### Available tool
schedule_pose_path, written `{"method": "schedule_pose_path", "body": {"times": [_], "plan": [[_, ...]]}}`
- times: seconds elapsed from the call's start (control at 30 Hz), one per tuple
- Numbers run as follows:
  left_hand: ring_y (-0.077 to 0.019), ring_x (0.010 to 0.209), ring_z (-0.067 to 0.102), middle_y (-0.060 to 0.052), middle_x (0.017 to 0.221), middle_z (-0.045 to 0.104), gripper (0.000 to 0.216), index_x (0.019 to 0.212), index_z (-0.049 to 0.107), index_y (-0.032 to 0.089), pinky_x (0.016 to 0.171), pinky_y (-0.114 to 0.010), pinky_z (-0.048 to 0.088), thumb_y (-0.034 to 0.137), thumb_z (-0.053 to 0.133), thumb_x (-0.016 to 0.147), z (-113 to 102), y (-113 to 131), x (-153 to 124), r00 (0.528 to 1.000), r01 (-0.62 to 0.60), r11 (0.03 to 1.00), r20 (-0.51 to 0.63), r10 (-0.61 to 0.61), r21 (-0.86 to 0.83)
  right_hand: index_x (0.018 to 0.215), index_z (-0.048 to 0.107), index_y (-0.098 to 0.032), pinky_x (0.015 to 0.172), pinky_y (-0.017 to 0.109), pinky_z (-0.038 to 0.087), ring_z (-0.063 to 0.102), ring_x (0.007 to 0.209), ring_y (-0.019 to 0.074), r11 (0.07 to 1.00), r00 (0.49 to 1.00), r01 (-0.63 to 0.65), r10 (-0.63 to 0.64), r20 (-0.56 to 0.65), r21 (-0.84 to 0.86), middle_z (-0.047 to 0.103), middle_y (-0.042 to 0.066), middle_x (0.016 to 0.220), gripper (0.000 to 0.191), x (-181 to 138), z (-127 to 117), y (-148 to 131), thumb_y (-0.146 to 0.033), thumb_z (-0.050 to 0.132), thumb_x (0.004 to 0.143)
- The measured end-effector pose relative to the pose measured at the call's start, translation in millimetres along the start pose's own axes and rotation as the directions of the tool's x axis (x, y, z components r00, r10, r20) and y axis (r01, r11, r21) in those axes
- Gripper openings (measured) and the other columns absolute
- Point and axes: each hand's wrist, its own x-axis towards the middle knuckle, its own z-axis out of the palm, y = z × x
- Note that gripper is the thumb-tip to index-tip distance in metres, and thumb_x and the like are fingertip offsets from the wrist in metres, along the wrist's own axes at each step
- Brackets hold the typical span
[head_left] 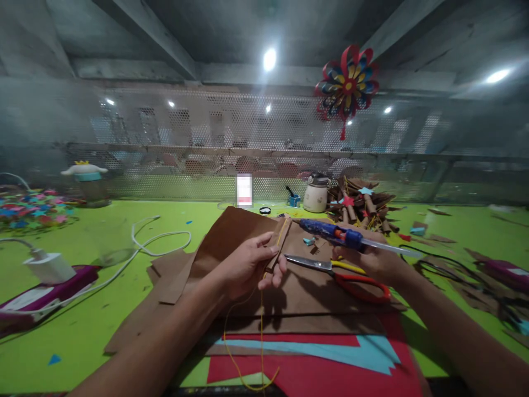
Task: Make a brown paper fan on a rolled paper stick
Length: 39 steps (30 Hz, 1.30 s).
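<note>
My left hand grips a narrow brown paper strip between thumb and fingers. A yellow string runs along the strip and dangles in a loop below the hand. In my right hand is a blue hot glue gun, its nozzle pointing left close to the strip's top end. A clear glue stick sticks out of its back. Below the gun lie scissors with red and yellow handles. Under both hands spreads a stack of brown paper sheets.
Red paper and light blue paper lie at the front. Brown paper rolls with stars are heaped at back right beside a white jar. Purple power strips and cables lie at the sides. A paper flower hangs above.
</note>
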Motion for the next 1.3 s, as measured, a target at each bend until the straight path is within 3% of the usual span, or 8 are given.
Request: {"method": "schedule_pose_path", "body": {"times": [0.1, 0.23, 0.47, 0.63, 0.73, 0.93, 1.1, 1.3], "plan": [[-0.0101, 0.046, 0.057, -0.007, 0.072, 0.061, 0.012, 0.097, 0.044, 0.013, 0.031, -0.017, 0.023, 0.018, 0.045, 0.087, -0.1, 0.0, 0.0, 1.0, 0.002, 1.0, -0.013, -0.002, 0.013, 0.11, 0.059, -0.022, 0.063, 0.03, 0.05, 0.062, 0.073, 0.0205, 0.999, 0.999, -0.032, 0.032, -0.014, -0.001, 0.067, 0.006, 0.09, 0.033, -1.2, -0.4, -2.4, -0.039, 0.057, 0.082], [-0.0101, 0.045, 0.058, -0.006, 0.071, 0.061, 0.011, 0.097, 0.044, 0.013, 0.031, -0.017, 0.024, 0.018, 0.044, 0.087, 0.9, -0.7, 0.3, 1.0, 0.013, 1.0, -0.008, -0.013, 0.01, 0.104, 0.061, -0.024, 0.072, 0.032, 0.05, 0.062, 0.087, 0.0232, 0.998, 0.998, 0.054, -0.054, 0.03, -0.013, 0.066, 0.005, 0.1, 0.026, 0.5, 1.1, -6.3, -0.036, 0.059, 0.081], [-0.01, 0.045, 0.057, -0.006, 0.071, 0.061, 0.015, 0.101, 0.045, 0.012, 0.03, -0.017, 0.023, 0.018, 0.045, 0.087, -0.3, -0.7, 0.2, 1.0, -0.007, 1.0, 0.01, 0.007, -0.01, 0.096, 0.062, -0.023, 0.064, 0.029, 0.049, 0.062, 0.07, 0.0194, 0.999, 1.0, 0.015, -0.015, -0.003, 0.03, 0.065, 0.003, 0.076, 0.021, 0.9, 1.6, 0.8, -0.037, 0.057, 0.082], [-0.01, 0.045, 0.057, -0.006, 0.071, 0.061, 0.015, 0.1, 0.045, 0.013, 0.03, -0.016, 0.024, 0.018, 0.046, 0.086, -1.5, -0.2, 0.6, 1.0, 0.006, 1.0, -0.004, -0.006, 0.009, 0.096, 0.062, -0.023, 0.069, 0.03, 0.049, 0.061, 0.075, 0.0196, 0.998, 0.998, 0.059, -0.059, -0.008, -0.004, 0.067, 0.003, 0.087, 0.022, -0.9, 3.0, -11.0, -0.038, 0.058, 0.081], [-0.0094, 0.045, 0.057, -0.006, 0.071, 0.062, 0.017, 0.102, 0.045, 0.013, 0.03, -0.016, 0.025, 0.019, 0.046, 0.086, -1.5, 0.2, 0.6, 1.0, -0.001, 1.0, 0.012, 0.001, 0.0, 0.085, 0.061, -0.022, 0.07, 0.03, 0.049, 0.061, 0.078, 0.0204, 0.997, 0.998, 0.062, -0.062, 0.009, -0.039, 0.066, 0.003, 0.082, 0.017, 0.9, 3.6, -14.4, -0.038, 0.056, 0.082], [-0.0097, 0.044, 0.056, -0.005, 0.069, 0.061, 0.018, 0.103, 0.046, 0.011, 0.029, -0.017, 0.023, 0.018, 0.046, 0.086, -2.3, -1.4, 1.0, 1.0, -0.004, 1.0, 0.0, 0.004, 0.005, 0.088, 0.061, -0.022, 0.061, 0.029, 0.049, 0.06, 0.07, 0.0197, 0.999, 0.999, 0.032, -0.032, -0.037, -0.009, 0.063, 0.003, 0.075, 0.018, 1.5, 1.3, -3.8, -0.039, 0.057, 0.081], [-0.0094, 0.044, 0.056, -0.006, 0.07, 0.061, 0.019, 0.104, 0.047, 0.011, 0.03, -0.017, 0.023, 0.018, 0.046, 0.086, -1.8, -0.6, 0.6, 1.0, 0.011, 1.0, -0.004, -0.011, 0.008, 0.087, 0.061, -0.021, 0.068, 0.03, 0.049, 0.06, 0.071, 0.0183, 1.0, 0.999, 0.029, -0.029, 0.024, -0.004, 0.065, 0.003, 0.079, 0.018, -1.7, 2.5, -6.1, -0.038, 0.057, 0.082], [-0.0085, 0.045, 0.055, -0.005, 0.07, 0.06, 0.02, 0.104, 0.047, 0.014, 0.033, -0.016, 0.025, 0.018, 0.048, 0.085, -2.7, 1.3, -0.4, 0.999, 0.031, 0.999, -0.012, -0.031, -0.028, 0.083, 0.061, -0.019, 0.063, 0.028, 0.05, 0.062, 0.069, 0.0187, 0.999, 0.996, -0.019, 0.015, 0.089, 0.039, 0.066, 0.004, 0.079, 0.017, -5.1, 2.0, -1.9, -0.036, 0.056, 0.082]]}}
